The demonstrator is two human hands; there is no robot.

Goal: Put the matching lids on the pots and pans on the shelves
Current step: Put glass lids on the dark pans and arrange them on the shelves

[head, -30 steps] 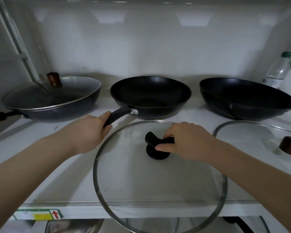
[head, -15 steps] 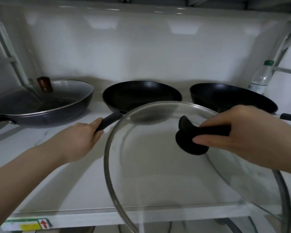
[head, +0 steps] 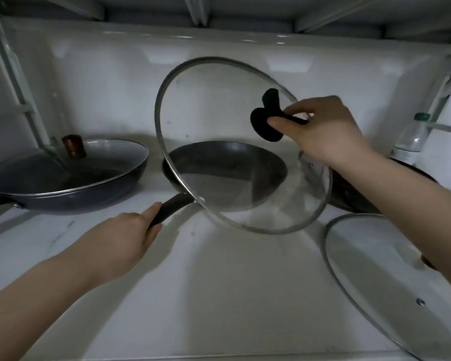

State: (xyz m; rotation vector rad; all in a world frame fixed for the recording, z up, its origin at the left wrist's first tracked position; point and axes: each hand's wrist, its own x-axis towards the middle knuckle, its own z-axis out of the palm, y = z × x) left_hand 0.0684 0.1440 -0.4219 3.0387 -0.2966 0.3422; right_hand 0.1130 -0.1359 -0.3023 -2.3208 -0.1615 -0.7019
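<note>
While my left hand [head: 120, 241] gripped the middle pan's handle [head: 171, 208], my right-hand fingers [head: 288, 121] pinched the knob [head: 267, 121], holding the glass lid [head: 235, 152] tilted just above that pan [head: 227, 175]; lowering it level seemed next.

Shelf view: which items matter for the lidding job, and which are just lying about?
Job:
- glass lid, black knob pinched by right hand
- middle pan, handle held by left hand
- lidded left pan
- right pan
- spare glass lid

Lying about:
- plastic bottle
</note>
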